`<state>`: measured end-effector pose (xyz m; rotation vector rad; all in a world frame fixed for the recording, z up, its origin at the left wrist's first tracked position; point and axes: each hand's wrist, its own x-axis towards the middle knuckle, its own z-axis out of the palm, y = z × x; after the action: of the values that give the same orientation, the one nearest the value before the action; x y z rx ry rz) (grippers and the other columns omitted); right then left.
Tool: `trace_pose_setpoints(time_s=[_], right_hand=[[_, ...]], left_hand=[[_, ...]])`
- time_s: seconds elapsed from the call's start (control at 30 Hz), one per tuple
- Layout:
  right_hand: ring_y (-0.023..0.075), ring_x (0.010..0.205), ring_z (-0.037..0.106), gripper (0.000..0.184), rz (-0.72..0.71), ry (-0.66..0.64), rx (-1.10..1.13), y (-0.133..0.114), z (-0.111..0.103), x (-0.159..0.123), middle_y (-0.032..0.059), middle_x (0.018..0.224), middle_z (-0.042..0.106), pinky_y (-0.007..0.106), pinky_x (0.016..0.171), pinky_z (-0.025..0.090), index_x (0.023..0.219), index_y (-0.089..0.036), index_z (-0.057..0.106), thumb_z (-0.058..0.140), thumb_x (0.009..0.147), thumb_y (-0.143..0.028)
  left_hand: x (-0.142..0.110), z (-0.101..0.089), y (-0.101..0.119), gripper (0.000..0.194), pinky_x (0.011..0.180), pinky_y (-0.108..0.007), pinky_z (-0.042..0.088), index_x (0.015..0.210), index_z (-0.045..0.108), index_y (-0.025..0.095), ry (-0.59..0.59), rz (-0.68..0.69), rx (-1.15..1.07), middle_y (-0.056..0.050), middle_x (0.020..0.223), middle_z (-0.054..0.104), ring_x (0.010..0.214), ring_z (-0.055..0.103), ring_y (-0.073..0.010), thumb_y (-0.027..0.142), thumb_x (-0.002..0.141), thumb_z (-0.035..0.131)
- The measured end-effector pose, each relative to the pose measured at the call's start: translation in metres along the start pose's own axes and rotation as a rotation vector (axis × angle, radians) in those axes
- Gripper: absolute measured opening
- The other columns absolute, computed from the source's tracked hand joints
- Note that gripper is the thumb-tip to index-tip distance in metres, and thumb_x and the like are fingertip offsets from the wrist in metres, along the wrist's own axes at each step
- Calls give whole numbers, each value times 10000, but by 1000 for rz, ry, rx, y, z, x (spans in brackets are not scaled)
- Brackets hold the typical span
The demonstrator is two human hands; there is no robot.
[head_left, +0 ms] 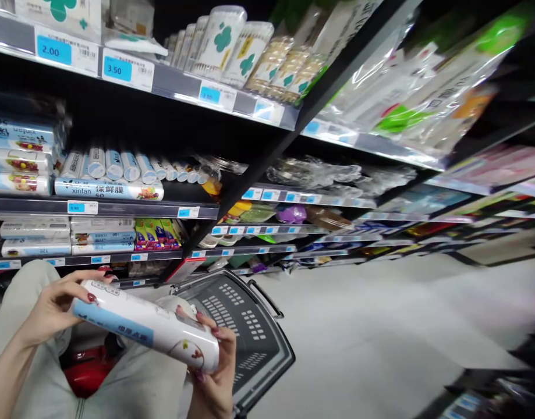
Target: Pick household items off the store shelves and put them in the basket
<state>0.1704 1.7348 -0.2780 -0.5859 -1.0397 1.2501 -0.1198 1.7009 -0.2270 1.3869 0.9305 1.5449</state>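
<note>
A white and light-blue packaged roll (149,326), printed with small fruit pictures near one end, lies tilted across my lap in both hands. My left hand (60,302) grips its upper left end, thumb along the front and fingers over the top. Around the lower right end wraps my right hand (217,361), its thumb beneath and fingers behind. Just beyond the right hand stands a dark grey shopping basket (250,331) on the floor; the part of it that shows has a slotted wall.
Shelves ahead hold cling film rolls (110,189), stacked bag rolls (35,235), colourful boxes (156,233) and toothpick tubs (219,43). A shelf post (267,169) slants between bays. Pale floor (358,326) stretches along the aisle at right. Something red (90,372) lies between my knees.
</note>
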Motion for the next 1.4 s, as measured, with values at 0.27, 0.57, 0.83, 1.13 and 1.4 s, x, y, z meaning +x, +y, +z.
trace_pose_setpoints(time_s=[0.27,0.57,0.83,1.13,1.4], right_hand=[[365,1004,670,485,25,4,-15,-6,-3,-1,67,1065,671,531,808,536,973,-297,551,830,598,-426],[267,876,673,452,232,250,-252,3,2,11,100,1018,681,350,691,554,1035,-221,624,667,727,-549],[236,802,658,417,335,237,-249,-3,14,17,79,935,678,327,635,547,905,-222,631,698,690,-573],[156,344,486,554,459,131,-301,5,13,13,-1,471,565,271,352,399,883,-193,624,475,797,-719],[83,325,438,519,561,80,-425,-12,1,18,-49,486,512,196,321,336,742,-165,586,622,708,-682]], left_hand=[[-2,0,10,217,872,-373,563,865,730,255,-12,48,145,-72,1158,710,1111,643,-288,97,717,745],[8,5,6,528,756,-258,547,1125,600,191,8,-365,85,-111,1150,687,929,677,-230,235,644,814],[12,4,4,513,666,-224,515,1056,631,161,54,-396,102,-97,1086,694,808,641,-189,295,602,829],[16,4,3,359,515,-213,503,900,594,168,77,-512,173,4,717,614,625,588,-153,466,731,702],[18,2,-24,503,373,-201,413,834,604,160,-60,-749,226,41,470,556,369,550,-145,627,663,679]])
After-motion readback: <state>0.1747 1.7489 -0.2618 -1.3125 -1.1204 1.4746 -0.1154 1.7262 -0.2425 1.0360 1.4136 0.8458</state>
